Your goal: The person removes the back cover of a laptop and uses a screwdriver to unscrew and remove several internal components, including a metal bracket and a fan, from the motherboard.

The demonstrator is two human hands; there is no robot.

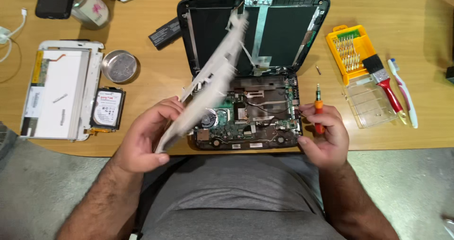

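Wooden desk (142, 41) fills the upper part of the view, its near edge running just below a dismantled laptop (246, 112), with grey floor beyond on both sides. The laptop base sits at that near edge, circuit board bare, its empty lid shell standing open behind. Over the laptop's left half the left hand (142, 143) grips a pale grey cover panel (208, 81) by its lower corner, fingers curled around the edge, the panel tilted up and blurred. At the laptop's right edge the right hand (326, 136) is closed around an orange-handled screwdriver (318, 110), tip pointing up (thumb near the base's corner).

Right of the laptop lies a small loose bit (318, 70), then a yellow bit case (349, 48) with its clear lid (371, 103) open, a red-handled brush (385, 81) across it, and a white toothbrush (403, 91) farthest out; open desk remains past these. Left of the laptop are a black battery (164, 32), a round metal tin (120, 66), a hard drive (108, 108) with a white label, and a white-framed screen panel (59, 96) near the desk's left edge. A labelled jar (91, 7) stands at the far left.
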